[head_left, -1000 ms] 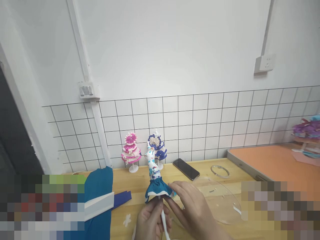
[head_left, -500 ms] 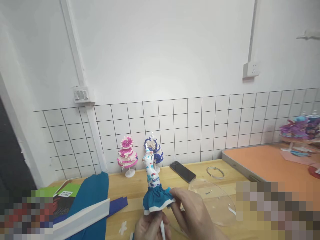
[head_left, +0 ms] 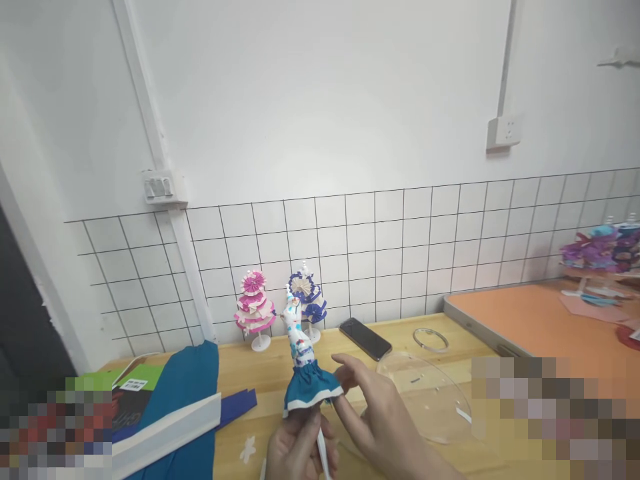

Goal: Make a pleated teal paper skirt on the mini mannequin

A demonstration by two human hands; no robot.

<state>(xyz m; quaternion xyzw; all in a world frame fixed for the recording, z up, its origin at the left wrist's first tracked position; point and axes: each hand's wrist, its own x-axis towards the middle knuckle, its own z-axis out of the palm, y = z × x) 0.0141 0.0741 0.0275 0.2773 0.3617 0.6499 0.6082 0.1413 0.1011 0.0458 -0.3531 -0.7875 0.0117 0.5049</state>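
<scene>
A small doll-like figure (head_left: 300, 340) stands upright in the lower middle, with a white, blue-spotted upper part and a gathered teal skirt (head_left: 313, 387) edged in white. Below the skirt, my left hand (head_left: 299, 448) is closed around the figure's lower end, which the fingers hide. A narrow white strip (head_left: 324, 455) hangs beside those fingers. At the skirt's right edge is my right hand (head_left: 373, 407), its index finger and thumb apart and the fingertips close to the hem.
Pink (head_left: 255, 310) and blue-and-white (head_left: 313, 300) tiered ornaments stand by the wall. A phone (head_left: 366, 339), metal ring (head_left: 431, 340) and clear round plate (head_left: 425, 400) lie right. Teal fabric (head_left: 193, 400) and a folded white strip (head_left: 170, 433) lie left. An orange surface (head_left: 540, 320) is far right.
My right thumb and index finger have come apart and released the skirt's right edge. The figure has shifted slightly left, and its skirt hangs more smoothly.
</scene>
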